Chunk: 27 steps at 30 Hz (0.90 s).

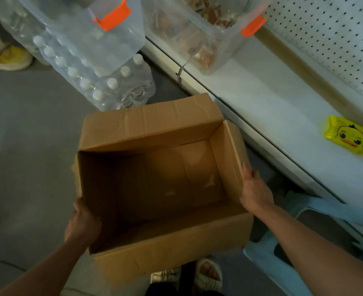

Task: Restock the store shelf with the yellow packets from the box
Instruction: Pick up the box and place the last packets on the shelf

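Note:
An open brown cardboard box (155, 124) fills the middle of the view, and its inside shows only bare cardboard. My left hand (83, 223) grips its left wall near the front corner. My right hand (254, 189) holds the right flap, fingers over its outer side. One yellow packet (349, 135) with a duck face lies flat on the white shelf (283, 107) at the right, apart from both hands.
Shrink-wrapped water bottles (103, 82) and clear bins with orange latches (112, 16) stand behind the box. A second bin (208, 35) sits on the shelf's far end. A light blue plastic stool (283, 263) is at lower right. Someone's yellow shoe (9, 58) is far left.

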### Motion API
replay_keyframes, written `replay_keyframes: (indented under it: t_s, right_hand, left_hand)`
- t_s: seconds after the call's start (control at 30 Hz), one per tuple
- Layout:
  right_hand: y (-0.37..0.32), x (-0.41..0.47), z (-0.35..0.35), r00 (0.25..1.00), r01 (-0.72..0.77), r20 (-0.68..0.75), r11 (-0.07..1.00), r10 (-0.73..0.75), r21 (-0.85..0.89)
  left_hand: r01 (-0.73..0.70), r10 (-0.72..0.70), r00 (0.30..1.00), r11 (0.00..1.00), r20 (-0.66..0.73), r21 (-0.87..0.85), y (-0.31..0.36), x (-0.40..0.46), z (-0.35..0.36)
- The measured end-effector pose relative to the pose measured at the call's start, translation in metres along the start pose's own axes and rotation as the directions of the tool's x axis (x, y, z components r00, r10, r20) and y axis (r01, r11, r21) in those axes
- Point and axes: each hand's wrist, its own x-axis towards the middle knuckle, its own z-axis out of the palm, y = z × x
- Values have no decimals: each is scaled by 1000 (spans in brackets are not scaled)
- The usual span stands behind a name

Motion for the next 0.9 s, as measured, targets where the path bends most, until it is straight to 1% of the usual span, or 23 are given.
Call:
replay_keyframes:
  t_s: [0.07,0.1,0.17,0.3,0.4,0.5,0.57,0.63,0.7,0.77,0.9]
  right_hand:
    - [-2,-12,-17,1000,4,24,1000,-5,21]
    - [-3,-18,-27,1000,10,28,999,-11,32]
    - [-2,-29,-47,1000,17,12,998,-18,64]
    - [14,-47,-84,999,-29,-11,990,31,135]
    - [39,-54,-101,994,-81,-59,986,91,148]
    - [75,-51,-112,977,-174,-95,969,193,177]
    - [102,-44,-116,960,-234,-102,948,260,214]
    - [133,-32,-117,945,-269,-121,933,303,240]
    - [163,-15,-117,923,-310,-147,915,355,259]
    - [193,7,-117,896,-357,-164,889,413,287]
    - [242,60,-118,831,-416,-205,822,518,389]
  left_hand:
    - [-17,16,1000,999,13,39,21,-18,-9]
    - [-38,37,999,999,32,33,35,-28,-13]
    - [-119,117,990,993,82,22,66,-49,-19]
    - [-332,314,934,940,173,84,137,-89,-19]
    - [-442,409,883,889,231,117,191,-115,-7]
    - [-547,494,820,825,288,143,242,-137,12]
    - [-625,563,765,766,312,151,272,-147,29]
    - [-696,631,698,708,338,116,301,-155,50]
    - [-741,671,649,664,359,98,329,-159,74]
    - [-788,717,599,606,355,105,358,-161,100]
    - [-846,791,524,527,317,84,412,-159,145]
